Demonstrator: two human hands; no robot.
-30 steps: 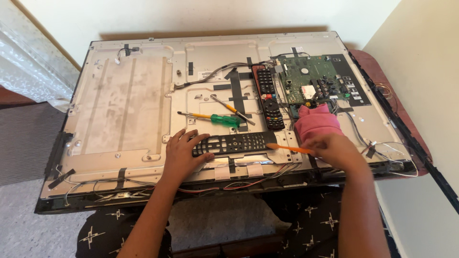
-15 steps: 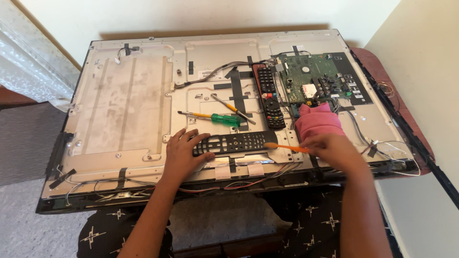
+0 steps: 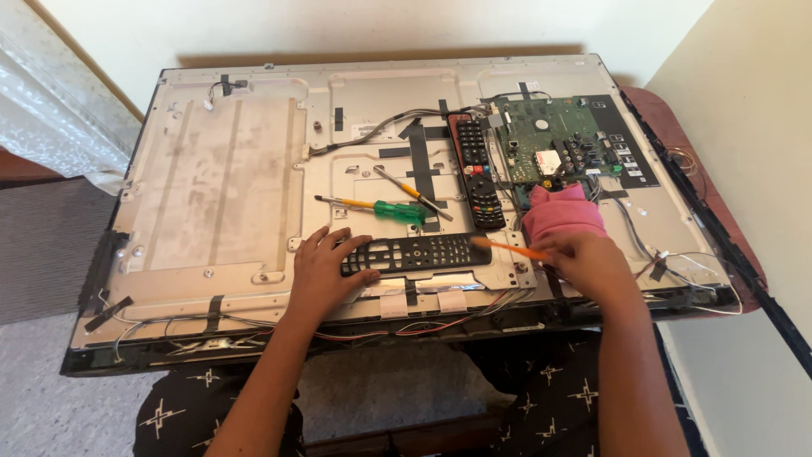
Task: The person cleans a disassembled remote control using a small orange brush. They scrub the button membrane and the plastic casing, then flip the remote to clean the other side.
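Note:
A flat-screen panel lies face down with its metal back [image 3: 220, 186] exposed. My left hand [image 3: 326, 271] presses on the left end of a black remote-control front cover with empty button holes [image 3: 419, 252]. My right hand [image 3: 588, 262] grips a thin orange tool [image 3: 507, 248] whose tip touches the cover's right end. A pink cloth [image 3: 560, 216] lies just behind my right hand.
A second black remote [image 3: 478, 173] lies upright beside a green circuit board [image 3: 550, 148]. A green-handled screwdriver [image 3: 381, 207] and a yellow-handled one [image 3: 414, 193] rest mid-panel. Loose wires [image 3: 677, 271] trail at the front right edge. A wall stands at right.
Both hands stay nearly in place. The orange tool's tip has shifted slightly along the right end of the cover.

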